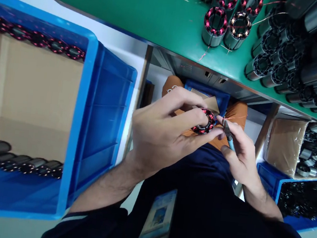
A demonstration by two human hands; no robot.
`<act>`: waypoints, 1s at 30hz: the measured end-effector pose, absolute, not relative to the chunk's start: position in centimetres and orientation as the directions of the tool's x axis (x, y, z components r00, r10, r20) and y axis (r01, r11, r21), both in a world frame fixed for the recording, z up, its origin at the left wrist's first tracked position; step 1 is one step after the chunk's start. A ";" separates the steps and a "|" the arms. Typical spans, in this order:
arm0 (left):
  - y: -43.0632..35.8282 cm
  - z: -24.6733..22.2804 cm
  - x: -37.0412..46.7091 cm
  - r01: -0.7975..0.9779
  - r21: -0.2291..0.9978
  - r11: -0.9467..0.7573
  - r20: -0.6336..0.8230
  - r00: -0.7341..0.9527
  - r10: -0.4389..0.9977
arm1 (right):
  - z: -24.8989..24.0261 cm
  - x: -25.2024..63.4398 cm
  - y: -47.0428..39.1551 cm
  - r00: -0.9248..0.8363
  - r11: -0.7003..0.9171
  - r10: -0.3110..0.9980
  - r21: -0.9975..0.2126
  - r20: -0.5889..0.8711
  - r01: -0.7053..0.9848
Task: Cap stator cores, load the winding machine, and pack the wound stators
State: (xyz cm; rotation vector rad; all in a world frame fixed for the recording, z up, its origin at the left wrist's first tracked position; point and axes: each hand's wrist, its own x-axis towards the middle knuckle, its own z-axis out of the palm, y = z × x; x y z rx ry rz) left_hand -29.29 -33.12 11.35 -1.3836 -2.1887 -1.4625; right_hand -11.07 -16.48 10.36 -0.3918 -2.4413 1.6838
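From here, the left hand (163, 131) grips a red-wound core (211, 121); at its three o'clock, the right hand (242, 155) clasps pliers (227, 132). The green bench (130, 12) stands at twelve, a blue crate (80, 125) at nine.

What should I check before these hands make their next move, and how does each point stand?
1. Left hand grips the red-wound part: ok.
2. Right hand holds the blue-handled tool: ok.
3. Tool tip is close to the part's edge, by the thin red wire: ok.
4. Wire sits between the tool's jaws: cannot tell, too small to see.
5. Copper-coloured wound part stands upright on the green bench: ok.
6. No loose wire ends around that upright part: not ok, thin ends stick out.
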 end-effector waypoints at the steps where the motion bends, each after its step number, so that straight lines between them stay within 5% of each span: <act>1: -33.2 11.4 -29.2 0.743 0.663 0.094 0.556 -0.572 0.604 | 10.4 -11.0 -16.5 -0.952 0.348 0.305 -0.927 -0.031 0.142; 13: -33.3 10.8 -28.9 0.544 0.837 0.067 0.403 -0.694 0.597 | 10.3 -12.0 -16.5 -0.916 0.329 0.393 -0.918 -0.080 0.222; 18: -32.9 9.8 -28.9 0.125 0.988 -0.092 0.155 -0.777 0.611 | 9.7 -12.4 -15.5 -0.899 0.525 0.438 -0.820 0.029 0.229; 23: -31.8 9.7 -28.5 -0.233 0.962 -0.141 -0.094 -0.769 0.632 | 9.4 -12.6 -15.8 -0.891 0.713 0.417 -0.673 0.181 0.197; 30: -30.4 9.8 -27.8 -0.315 0.936 -0.158 -0.149 -0.760 0.633 | 9.2 -12.9 -16.6 -0.851 0.731 0.456 -0.655 0.261 0.190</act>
